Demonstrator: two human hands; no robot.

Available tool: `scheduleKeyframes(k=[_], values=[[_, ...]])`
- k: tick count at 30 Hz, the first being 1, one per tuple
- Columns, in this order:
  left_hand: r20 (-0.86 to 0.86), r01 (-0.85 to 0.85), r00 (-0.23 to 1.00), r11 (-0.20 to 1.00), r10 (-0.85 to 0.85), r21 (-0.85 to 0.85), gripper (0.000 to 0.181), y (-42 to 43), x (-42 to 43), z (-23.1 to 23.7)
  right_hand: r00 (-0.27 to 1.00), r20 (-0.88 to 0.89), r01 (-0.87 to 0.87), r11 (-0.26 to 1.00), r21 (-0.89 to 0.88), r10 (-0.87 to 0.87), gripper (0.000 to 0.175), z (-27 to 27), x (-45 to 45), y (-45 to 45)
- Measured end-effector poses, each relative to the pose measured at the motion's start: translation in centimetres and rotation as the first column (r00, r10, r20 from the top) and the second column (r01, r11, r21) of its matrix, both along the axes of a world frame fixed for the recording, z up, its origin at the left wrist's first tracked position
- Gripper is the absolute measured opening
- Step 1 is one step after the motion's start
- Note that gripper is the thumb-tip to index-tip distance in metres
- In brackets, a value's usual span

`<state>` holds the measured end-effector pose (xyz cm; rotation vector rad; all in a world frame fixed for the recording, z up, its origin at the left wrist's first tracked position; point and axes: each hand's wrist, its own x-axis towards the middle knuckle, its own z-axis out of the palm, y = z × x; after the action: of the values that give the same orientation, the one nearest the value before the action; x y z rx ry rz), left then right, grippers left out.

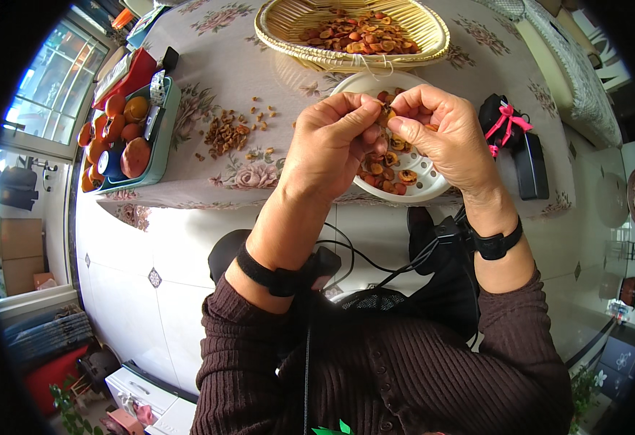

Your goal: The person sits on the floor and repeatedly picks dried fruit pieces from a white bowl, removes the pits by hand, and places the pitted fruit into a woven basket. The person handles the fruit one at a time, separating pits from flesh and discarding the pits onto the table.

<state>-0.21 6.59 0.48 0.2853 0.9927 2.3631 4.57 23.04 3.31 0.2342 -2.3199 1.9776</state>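
Both hands meet over a white perforated plastic basket (431, 187) that holds cut orange-red fruit pieces (385, 176). Between the fingertips is a small halved fruit (387, 115), its yellow-orange flesh and dark centre partly showing. My left hand (331, 138) pinches it from the left, and my right hand (442, 133) pinches it from the right. Beyond them stands a woven bamboo basket (274, 41) with many more cut fruit pieces (363, 35). A pile of small brown seeds or pits (227, 132) lies on the flowered tablecloth (203, 179), left of my left hand.
At the table's left, a pale green bin (169, 117) holds round orange fruit and a blue-capped item, beside a red box (141, 68). On the right lie a black pouch with a pink ribbon (496, 122) and a black case (532, 166). Black cables (404, 266) hang between the wrists.
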Motion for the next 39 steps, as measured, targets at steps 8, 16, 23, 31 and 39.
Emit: scheduleKeyframes(k=[8,16,23,31,39], values=[[0.059,0.101,0.993,0.993,-0.105,0.067,0.014,0.1,0.1,0.1,0.995,0.045,-0.085,0.983,-0.160,0.094,0.006,0.5,0.2,0.0],[0.093,0.156,0.980,0.968,-0.176,0.194,0.013,-0.1,-0.1,-0.2,0.993,0.067,-0.081,0.972,-0.221,0.098,0.007,0.5,0.1,0.0],[0.080,0.170,0.979,0.963,-0.190,0.207,0.014,-0.1,-0.1,-0.2,0.983,0.114,-0.104,0.954,-0.282,0.141,0.008,0.5,0.1,0.5],[0.072,0.048,0.996,0.998,-0.051,0.049,0.011,0.1,0.0,-0.1,1.000,-0.018,-0.016,0.971,-0.237,0.012,0.010,-0.2,-0.1,-0.2],[-0.298,-0.218,0.941,0.962,0.162,-0.164,0.017,-0.2,0.4,0.8,0.990,0.125,0.099,0.931,-0.352,-0.058,0.009,-0.4,-0.3,0.2]])
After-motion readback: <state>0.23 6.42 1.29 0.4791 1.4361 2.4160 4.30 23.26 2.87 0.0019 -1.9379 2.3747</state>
